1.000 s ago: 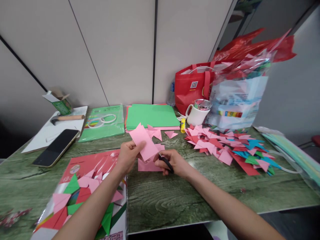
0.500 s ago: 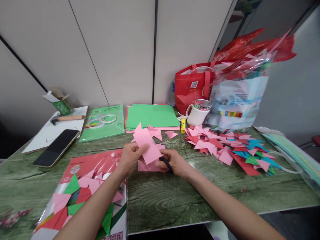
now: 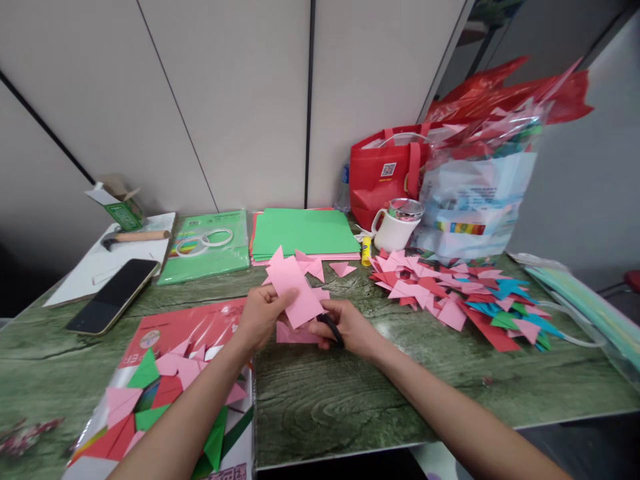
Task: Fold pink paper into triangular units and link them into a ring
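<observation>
Pink rectangular paper sheet (image 3: 298, 292) at frame centre pinched up off the green wood-grain counter (image 3: 350, 393) in left hand (image 3: 260, 317) grip, meeting black-handled scissors (image 3: 332, 329) clasped in right hand (image 3: 350, 327), for cutting clearance.

You hold a pink paper sheet (image 3: 299, 293); the scissors' handles (image 3: 331, 329) are black. At twelve o'clock lies a green paper stack (image 3: 303, 231), at two o'clock a red bag (image 3: 385, 177), all on the green wood-grain table (image 3: 350, 393).

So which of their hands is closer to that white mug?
Right. The right hand, holding black scissors, lies below-left of the white mug; the left hand, holding pink paper, is farther left.
</observation>
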Demonstrator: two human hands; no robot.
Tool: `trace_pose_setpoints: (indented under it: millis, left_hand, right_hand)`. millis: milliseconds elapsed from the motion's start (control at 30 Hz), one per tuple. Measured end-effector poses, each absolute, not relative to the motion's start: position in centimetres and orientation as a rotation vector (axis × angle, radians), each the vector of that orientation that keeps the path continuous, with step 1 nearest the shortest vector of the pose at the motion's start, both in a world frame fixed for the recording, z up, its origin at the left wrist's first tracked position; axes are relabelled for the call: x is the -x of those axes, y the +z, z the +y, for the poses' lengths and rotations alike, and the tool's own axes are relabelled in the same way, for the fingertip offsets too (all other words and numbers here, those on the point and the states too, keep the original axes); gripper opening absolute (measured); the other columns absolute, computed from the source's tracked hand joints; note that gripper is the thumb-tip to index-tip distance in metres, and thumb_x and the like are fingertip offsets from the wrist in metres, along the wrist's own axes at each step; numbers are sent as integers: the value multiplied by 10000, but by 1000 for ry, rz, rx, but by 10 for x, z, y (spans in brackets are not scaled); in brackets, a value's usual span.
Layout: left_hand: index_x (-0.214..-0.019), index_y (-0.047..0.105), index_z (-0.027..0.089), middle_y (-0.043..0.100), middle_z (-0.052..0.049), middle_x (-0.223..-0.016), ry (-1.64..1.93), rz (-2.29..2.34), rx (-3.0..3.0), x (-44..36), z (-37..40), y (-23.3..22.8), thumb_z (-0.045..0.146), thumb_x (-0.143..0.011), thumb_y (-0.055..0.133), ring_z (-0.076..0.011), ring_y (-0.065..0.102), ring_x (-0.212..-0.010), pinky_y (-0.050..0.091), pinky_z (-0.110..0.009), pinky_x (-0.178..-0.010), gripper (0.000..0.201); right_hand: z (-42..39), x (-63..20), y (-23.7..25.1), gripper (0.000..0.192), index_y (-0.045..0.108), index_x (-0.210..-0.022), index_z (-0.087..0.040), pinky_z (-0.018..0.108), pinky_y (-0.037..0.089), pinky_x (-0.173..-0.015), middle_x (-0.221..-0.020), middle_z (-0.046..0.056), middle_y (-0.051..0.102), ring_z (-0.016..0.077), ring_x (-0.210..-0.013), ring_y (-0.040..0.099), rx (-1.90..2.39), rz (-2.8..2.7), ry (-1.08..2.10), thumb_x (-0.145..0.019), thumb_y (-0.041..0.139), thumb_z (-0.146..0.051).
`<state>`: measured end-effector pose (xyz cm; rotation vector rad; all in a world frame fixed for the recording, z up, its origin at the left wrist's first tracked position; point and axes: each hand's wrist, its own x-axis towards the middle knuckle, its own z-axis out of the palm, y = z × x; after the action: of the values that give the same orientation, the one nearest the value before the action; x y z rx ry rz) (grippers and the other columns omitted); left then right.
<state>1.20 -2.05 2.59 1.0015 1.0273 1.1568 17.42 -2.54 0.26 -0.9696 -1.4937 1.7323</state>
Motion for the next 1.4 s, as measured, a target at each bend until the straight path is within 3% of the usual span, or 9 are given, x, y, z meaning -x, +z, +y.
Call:
trace_pose_setpoints:
  millis: [133,500,1133,1400]
  left_hand:
    - [-607,618,81,615,-31,-500,1142,1041,-1022,-11,-20,23,377,-595,710,-127,545,-387,475,-251,-370,310]
    - [-610,641,93,635,-38,-509,1083,1033,-1042,-10,-20,22,368,-593,709,-110,529,-377,444,-229,-371,283]
    - [-626,652,85,649,-52,-542,1042,1009,-1012,-13,-21,21,334,-593,716,-110,545,-425,438,-213,-408,260]
    - [-647,647,86,629,-37,-525,1060,967,-1007,-11,-20,20,379,-619,696,-105,530,-399,436,-219,-392,298]
  right_hand:
    - [-24,-175,8,467,530,-752,-131,191,326,-492,-600,-44,498,74,-549,432,853,-1495,1707,-497,758,-449]
    - [-23,-176,3,494,526,-755,-139,192,328,-501,-634,-25,531,96,-586,447,888,-1476,1726,-466,769,-457]
    - [-24,-174,-4,480,567,-729,-134,202,415,-391,-508,-50,527,72,-414,458,952,-1448,1687,-432,783,-444]
    - [-23,-177,3,453,557,-778,-129,203,406,-524,-575,-28,570,111,-581,521,823,-1490,1717,-470,795,-361]
